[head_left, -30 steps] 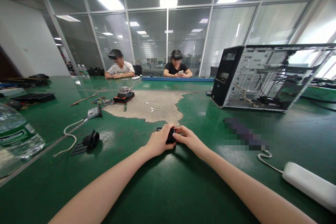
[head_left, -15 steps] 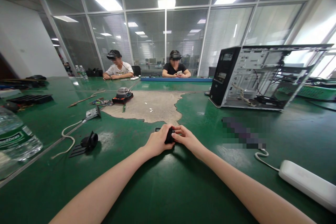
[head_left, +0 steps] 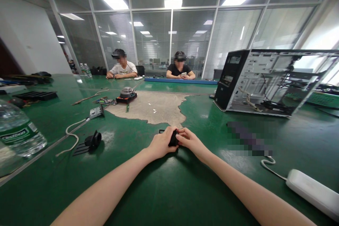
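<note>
A small black part (head_left: 173, 138) is held between both hands over the green table (head_left: 148, 190), near the middle of the view. My left hand (head_left: 162, 144) wraps round it from the left, and a dark bit of it shows beyond the knuckles. On its right side, my right hand (head_left: 191, 141) grips it with thumb and fingers. What the fingertips touch is partly hidden. Left of my hands lies another black part with a round end and flat prongs (head_left: 91, 142).
An open computer case (head_left: 235, 81) stands at the right. White power strip (head_left: 312, 190) and a blurred dark item (head_left: 249, 139) lie nearer. At the left are a water bottle (head_left: 21, 132), metal bracket (head_left: 95, 112) and cable. Two people (head_left: 123, 67) sit across the table.
The whole scene has shifted slightly to the right in view. Both hands keep their hold on the black part, with hardly any change in their pose.
</note>
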### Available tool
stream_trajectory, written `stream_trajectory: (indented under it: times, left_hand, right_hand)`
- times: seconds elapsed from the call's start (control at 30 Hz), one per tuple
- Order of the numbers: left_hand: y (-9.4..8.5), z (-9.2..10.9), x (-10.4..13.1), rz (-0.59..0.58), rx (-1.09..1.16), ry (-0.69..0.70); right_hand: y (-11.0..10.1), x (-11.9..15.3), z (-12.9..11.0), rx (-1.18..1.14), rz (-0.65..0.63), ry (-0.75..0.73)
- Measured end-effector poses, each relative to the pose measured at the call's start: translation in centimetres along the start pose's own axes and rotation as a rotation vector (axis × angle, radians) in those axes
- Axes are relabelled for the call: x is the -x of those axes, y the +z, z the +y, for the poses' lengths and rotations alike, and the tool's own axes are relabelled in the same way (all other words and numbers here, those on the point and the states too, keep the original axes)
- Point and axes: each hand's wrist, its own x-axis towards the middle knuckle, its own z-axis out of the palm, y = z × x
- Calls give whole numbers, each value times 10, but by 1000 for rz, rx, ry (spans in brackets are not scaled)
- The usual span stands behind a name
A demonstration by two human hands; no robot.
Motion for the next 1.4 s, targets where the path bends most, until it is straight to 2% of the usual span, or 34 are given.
stream_trajectory:
  times: [0.53, 0.97, 1.27, 1.4]
  left_hand:
    - [1, -2, -2, 15, -36, 25]
    - [5, -5, -2, 23, -31, 44]
    - [3, -4, 0, 19, -34, 41]
    - [3, -3, 0, 19, -29, 37]
  right_hand:
    - [-1, -4, 4, 29, -1, 35]
    - [0, 5, -11, 10, -20, 39]
    - [0, -2, 5, 13, 9, 28]
    - [0, -1, 1, 33, 10, 18]
